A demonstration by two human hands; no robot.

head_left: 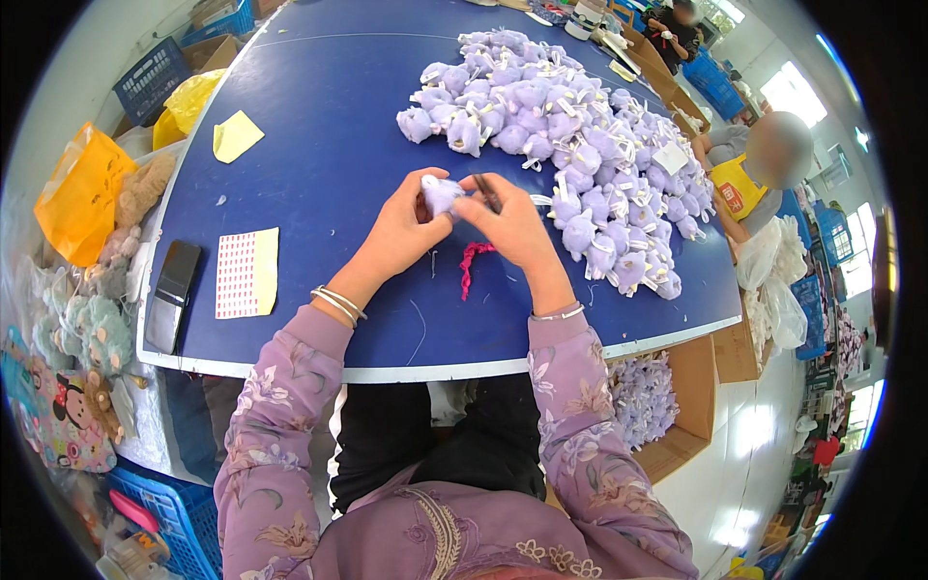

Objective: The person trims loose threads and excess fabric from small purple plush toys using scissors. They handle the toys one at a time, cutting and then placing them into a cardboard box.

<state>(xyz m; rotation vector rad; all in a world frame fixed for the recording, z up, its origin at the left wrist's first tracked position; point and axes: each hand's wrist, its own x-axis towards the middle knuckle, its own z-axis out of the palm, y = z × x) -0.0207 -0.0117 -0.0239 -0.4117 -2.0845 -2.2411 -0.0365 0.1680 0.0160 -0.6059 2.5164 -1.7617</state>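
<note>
Plush toy (442, 197) seemed light, soft, best cupped whole; left hand (409, 215) clasped it, right hand (507, 224) gripped a dark tool (487, 192).

A single fisheye head view looks down and forward from above the person's own lap, with the black trousers (382, 440) directly below and the blue surface (324, 126) stretching away to the top. The left hand (411, 213) and right hand (507, 222) sit close, near mid-frame. The lens reaches widely (the surface's near edge bows visibly), taking in the pale floor (749, 425) at the right.
</note>
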